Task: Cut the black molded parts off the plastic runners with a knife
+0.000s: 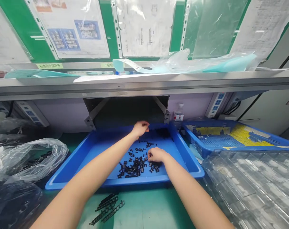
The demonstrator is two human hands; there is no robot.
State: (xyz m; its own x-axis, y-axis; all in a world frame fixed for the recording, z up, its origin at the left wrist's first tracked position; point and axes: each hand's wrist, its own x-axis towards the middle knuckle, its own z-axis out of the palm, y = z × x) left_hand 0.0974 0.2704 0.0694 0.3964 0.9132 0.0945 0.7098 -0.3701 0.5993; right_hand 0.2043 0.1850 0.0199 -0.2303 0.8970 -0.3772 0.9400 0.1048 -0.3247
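A blue tray [97,183] holds a scattered heap of small black plastic pieces [136,167], thickest near its front side. Over the back part of the tray is my left hand [141,128], its fingers curled closed; whatever they may hold is too small to see. My right hand [156,155] is low among the pieces at the heap's right side, fingers pinched together, and their tips are too small to show what is between them. More black bits lie under and beside this hand.
Black slotted strips [108,208] lie on the green mat [146,210] in front. Clear bags [39,156] of black parts stand left. To the right are a blue basket [197,141], clear plastic trays [251,187] and a water bottle [178,113]. A metal shelf [144,89] crosses above a dark chute [127,111].
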